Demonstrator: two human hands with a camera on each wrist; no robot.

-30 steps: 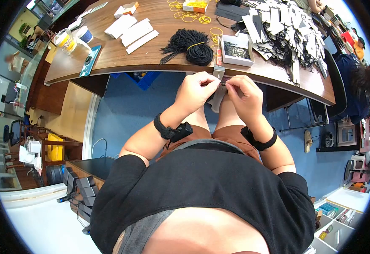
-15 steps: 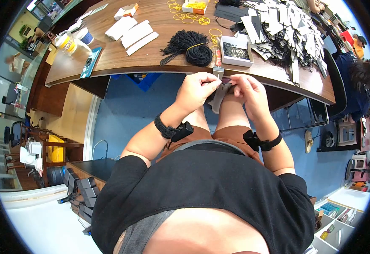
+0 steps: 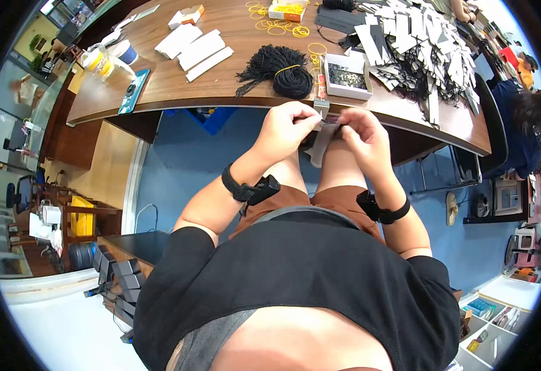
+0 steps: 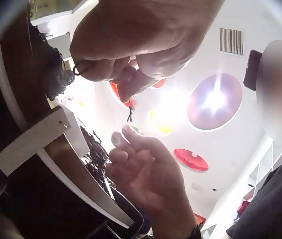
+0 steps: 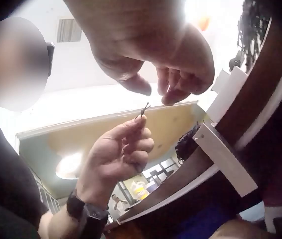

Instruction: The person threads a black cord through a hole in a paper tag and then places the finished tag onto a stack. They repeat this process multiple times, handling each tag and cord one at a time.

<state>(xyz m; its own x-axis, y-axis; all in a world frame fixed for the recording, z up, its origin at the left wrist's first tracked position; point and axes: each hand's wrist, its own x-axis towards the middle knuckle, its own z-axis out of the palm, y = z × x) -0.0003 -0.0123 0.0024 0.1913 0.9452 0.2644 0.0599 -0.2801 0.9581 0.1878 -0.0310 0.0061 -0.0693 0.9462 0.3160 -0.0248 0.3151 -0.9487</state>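
Observation:
My left hand pinches a thin black cord between thumb and forefinger, just off the table's front edge. In the right wrist view the cord's short ends stick up above the left fingertips, and a small loop of cord shows in the left wrist view. Close to its right, my right hand has its fingers loosely bent and parted from the thumb, holding nothing visible. Between and beyond the hands, a pale metal bracket juts from the table edge. A bundle of black cords lies behind it.
On the wooden table are a white box of small dark pieces, a heap of black and white tags, yellow rubber bands, white strips, a phone and a cup.
My right hand has moved off the left fingertips, slightly rightward, and its fingers have parted from the cord. The left hand remains nearly in place, still pinching.

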